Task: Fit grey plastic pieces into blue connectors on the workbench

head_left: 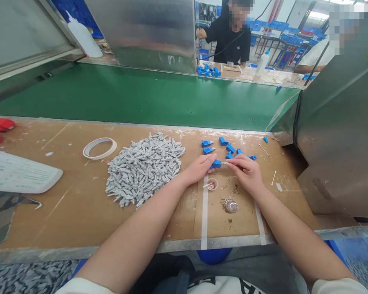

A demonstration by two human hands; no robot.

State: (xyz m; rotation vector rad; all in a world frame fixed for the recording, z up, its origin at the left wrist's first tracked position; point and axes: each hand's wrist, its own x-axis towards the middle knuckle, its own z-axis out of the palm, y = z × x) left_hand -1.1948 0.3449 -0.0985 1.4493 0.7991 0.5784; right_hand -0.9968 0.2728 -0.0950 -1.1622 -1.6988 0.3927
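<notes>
Head view: the left hand (pixel 199 168) pinches a small blue connector (pixel 216 164) between thumb and fingertips, just above the bench. The right hand (pixel 247 171) meets it from the other side, fingertips closed on a thin pale part (pixel 224 163) that touches the connector's end; what exactly that part is cannot be told. Directly behind the blue connector lie loose blue pieces (pixel 230 148), scattered on the wooden bench (pixel 79 204). Just in front of the connector sits a small round dish (pixel 212 184) with brownish contents, and nearer the person a clear cap (pixel 230 206). Left of the connector spreads a large heap of grey parts (pixel 142 167), and farther left a tape ring (pixel 99 148). Behind the connector, beyond the loose pieces, runs a green conveyor belt (pixel 147 98).
</notes>
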